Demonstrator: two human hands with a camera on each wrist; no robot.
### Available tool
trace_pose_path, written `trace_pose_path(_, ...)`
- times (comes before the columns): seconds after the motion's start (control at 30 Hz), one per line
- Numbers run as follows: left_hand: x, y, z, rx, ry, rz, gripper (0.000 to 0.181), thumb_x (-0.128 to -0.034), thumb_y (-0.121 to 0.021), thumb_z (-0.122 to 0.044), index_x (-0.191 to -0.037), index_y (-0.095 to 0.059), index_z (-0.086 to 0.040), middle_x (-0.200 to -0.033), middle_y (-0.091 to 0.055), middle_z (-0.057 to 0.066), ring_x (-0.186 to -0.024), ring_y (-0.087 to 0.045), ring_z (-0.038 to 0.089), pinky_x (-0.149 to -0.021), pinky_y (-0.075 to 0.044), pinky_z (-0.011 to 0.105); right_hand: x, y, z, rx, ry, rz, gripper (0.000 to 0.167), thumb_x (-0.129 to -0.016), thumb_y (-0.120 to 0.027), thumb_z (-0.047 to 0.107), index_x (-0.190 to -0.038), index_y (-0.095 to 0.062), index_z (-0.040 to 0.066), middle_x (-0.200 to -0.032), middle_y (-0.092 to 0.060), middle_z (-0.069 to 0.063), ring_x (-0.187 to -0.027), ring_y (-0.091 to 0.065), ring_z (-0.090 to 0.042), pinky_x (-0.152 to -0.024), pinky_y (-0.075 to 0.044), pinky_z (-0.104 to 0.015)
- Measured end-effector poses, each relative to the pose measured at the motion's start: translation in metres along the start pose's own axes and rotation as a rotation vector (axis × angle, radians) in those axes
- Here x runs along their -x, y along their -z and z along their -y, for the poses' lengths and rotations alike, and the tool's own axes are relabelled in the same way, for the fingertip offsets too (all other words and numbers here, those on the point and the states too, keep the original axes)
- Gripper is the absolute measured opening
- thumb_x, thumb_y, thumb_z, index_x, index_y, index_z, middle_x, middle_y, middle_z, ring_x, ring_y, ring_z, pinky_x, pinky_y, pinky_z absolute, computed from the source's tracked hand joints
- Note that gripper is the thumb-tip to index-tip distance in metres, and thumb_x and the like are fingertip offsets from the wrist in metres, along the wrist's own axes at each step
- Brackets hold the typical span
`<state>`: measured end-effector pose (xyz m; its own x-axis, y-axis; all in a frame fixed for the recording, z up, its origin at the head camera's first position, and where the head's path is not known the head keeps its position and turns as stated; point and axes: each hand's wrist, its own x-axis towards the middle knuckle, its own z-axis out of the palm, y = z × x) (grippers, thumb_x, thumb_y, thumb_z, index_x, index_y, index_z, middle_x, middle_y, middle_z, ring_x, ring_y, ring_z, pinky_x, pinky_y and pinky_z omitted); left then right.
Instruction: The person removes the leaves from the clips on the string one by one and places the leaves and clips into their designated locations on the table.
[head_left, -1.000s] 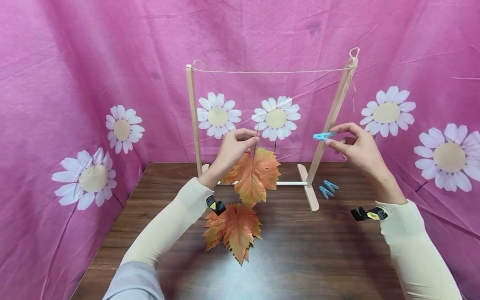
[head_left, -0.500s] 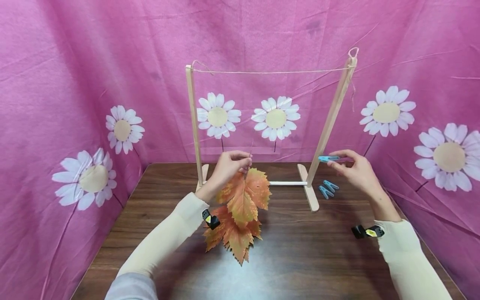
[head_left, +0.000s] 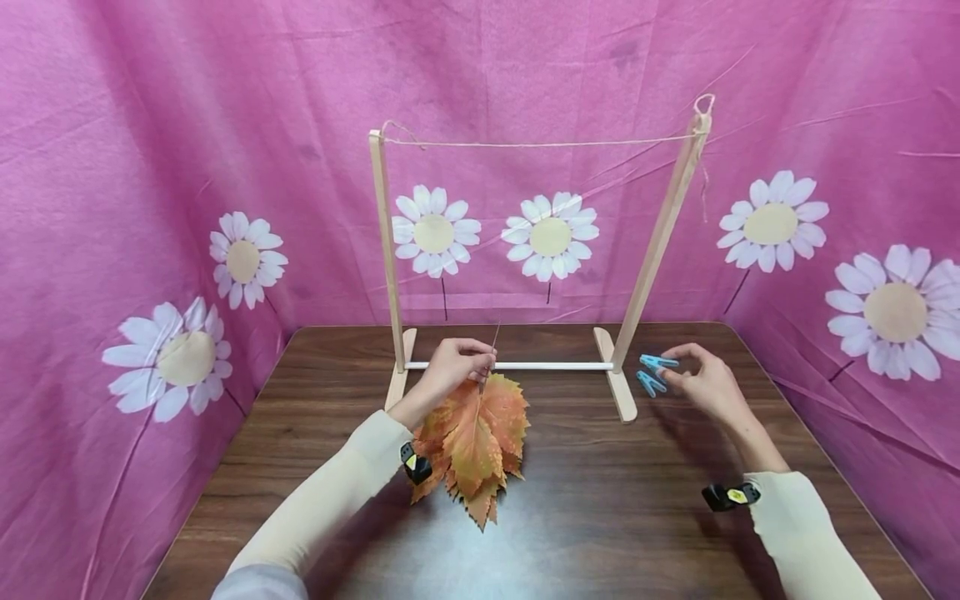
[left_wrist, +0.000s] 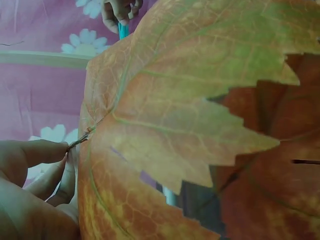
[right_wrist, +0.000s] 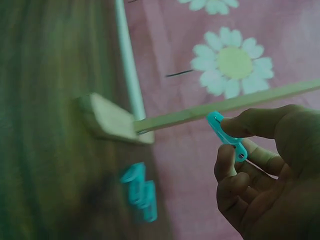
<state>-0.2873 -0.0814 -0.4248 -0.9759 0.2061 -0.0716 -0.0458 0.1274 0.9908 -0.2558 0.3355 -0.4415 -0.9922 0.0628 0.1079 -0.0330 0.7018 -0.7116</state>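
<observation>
My left hand (head_left: 450, 368) pinches the thin stem of an orange-yellow artificial maple leaf (head_left: 474, 442), which hangs point down. In the left wrist view the leaf (left_wrist: 180, 110) fills most of the picture, its stem between thumb and finger. Behind and below it, more orange leaf (head_left: 483, 510) lies on the table, largely covered. On the other side, my right hand (head_left: 708, 385) pinches a blue clothespin (right_wrist: 226, 134) by its handle end. Two more blue clothespins (right_wrist: 140, 192) lie on the table below it; the head view shows the held one overlapping them.
A wooden stand with a left post (head_left: 387, 250), a right post (head_left: 660, 250) and a white bottom bar (head_left: 555, 366) stands at the back of the brown table (head_left: 600, 500). Twine (head_left: 540, 145) stretches between the post tops. A pink flowered cloth (head_left: 525, 67) hangs behind.
Both hands have come down. The held leaf has dropped toward the table and now overlaps the leaf lying there. The held clothespin has moved down beside the post, close to the other two.
</observation>
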Motion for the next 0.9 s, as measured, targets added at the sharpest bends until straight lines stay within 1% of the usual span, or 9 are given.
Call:
trace_pose_path(0.13,0.003,-0.001,0.013,-0.019,0.028,0.016,0.020,-0.1006,-0.069,-0.001,-0.115,-0.075,0.011,-0.093,-0.079,0.018,-0.066,-0.068,0.009,-0.064,-0.062,0.021,0.003,-0.007,-0.016,-0.008,-0.054,0.034,0.044,-0.097,-0.078,0.024,-0.131,-0.062,0.001,-0.067,-0.062,0.003,-0.056,-0.054,-0.007,-0.048,-0.046,-0.029)
trace_pose_path(0.2,0.003,-0.002,0.019,-0.032,0.043,0.024,0.020,-0.1010,-0.068,-0.001,-0.115,-0.074,0.012,-0.096,-0.079,0.022,-0.065,-0.068,0.008,-0.064,-0.063,0.022,0.005,-0.010,-0.024,-0.012,-0.077,0.054,0.045,-0.097,-0.078,0.025,-0.131,-0.061,0.001,-0.066,-0.061,0.002,-0.053,-0.054,-0.009,-0.046,-0.048,-0.029)
trace_pose_path(0.33,0.002,-0.003,0.032,-0.034,0.082,0.047,0.023,-0.1012,-0.068,0.000,-0.117,-0.072,0.016,-0.102,-0.077,0.030,-0.064,-0.067,0.008,-0.063,-0.062,0.021,0.010,-0.017,-0.035,-0.038,-0.109,0.097,0.046,-0.098,-0.077,0.023,-0.133,-0.059,-0.003,-0.069,-0.069,-0.003,-0.054,-0.061,-0.015,-0.047,-0.054,-0.032)
trace_pose_path(0.43,0.001,-0.004,0.041,-0.040,0.098,0.061,0.025,-0.1015,-0.067,0.000,-0.119,-0.070,0.018,-0.104,-0.076,0.032,-0.065,-0.066,0.008,-0.063,-0.062,0.020,0.013,-0.021,-0.042,-0.047,-0.125,0.116,0.046,-0.098,-0.077,0.021,-0.131,-0.059,-0.006,-0.071,-0.071,-0.005,-0.056,-0.063,-0.017,-0.047,-0.055,-0.033)
trace_pose_path(0.53,0.001,-0.006,0.048,-0.074,0.096,0.071,0.024,-0.1015,-0.066,0.001,-0.118,-0.069,0.018,-0.104,-0.076,0.032,-0.066,-0.067,0.009,-0.064,-0.064,0.022,0.014,-0.025,-0.049,-0.037,-0.132,0.125,0.045,-0.098,-0.077,0.021,-0.129,-0.060,-0.006,-0.073,-0.071,-0.003,-0.059,-0.062,-0.015,-0.047,-0.053,-0.030)
trace_pose_path(0.63,0.002,-0.008,0.054,-0.152,0.063,0.079,0.023,-0.1010,-0.066,0.001,-0.115,-0.071,0.017,-0.102,-0.078,0.030,-0.065,-0.069,0.010,-0.064,-0.066,0.025,0.014,-0.028,-0.055,-0.022,-0.139,0.129,0.044,-0.097,-0.078,0.020,-0.128,-0.061,-0.006,-0.075,-0.072,-0.002,-0.062,-0.064,-0.014,-0.047,-0.052,-0.030)
trace_pose_path(0.73,0.005,-0.009,0.057,-0.284,-0.004,0.078,0.019,-0.0995,-0.068,0.000,-0.110,-0.075,0.014,-0.094,-0.080,0.025,-0.063,-0.071,0.014,-0.059,-0.065,0.026,0.015,-0.030,-0.061,-0.015,-0.149,0.125,0.044,-0.096,-0.079,0.020,-0.127,-0.062,-0.007,-0.078,-0.073,-0.003,-0.064,-0.065,-0.014,-0.047,-0.051,-0.030)
trace_pose_path(0.83,0.005,-0.010,0.060,-0.414,-0.068,0.064,0.015,-0.0982,-0.072,-0.002,-0.106,-0.078,0.009,-0.087,-0.080,0.019,-0.060,-0.070,0.015,-0.054,-0.062,0.024,0.015,-0.032,-0.064,-0.010,-0.154,0.118,0.043,-0.096,-0.079,0.018,-0.125,-0.062,-0.008,-0.083,-0.074,-0.006,-0.065,-0.066,-0.014,-0.047,-0.051,-0.030)
trace_pose_path(0.9,0.006,-0.010,0.062,-0.479,-0.092,0.058,0.014,-0.0978,-0.074,-0.004,-0.105,-0.079,0.007,-0.083,-0.079,0.017,-0.058,-0.067,0.014,-0.050,-0.058,0.022,0.015,-0.032,-0.064,-0.006,-0.152,0.111,0.044,-0.095,-0.080,0.018,-0.125,-0.062,-0.008,-0.086,-0.074,-0.007,-0.065,-0.065,-0.013,-0.048,-0.051,-0.029)
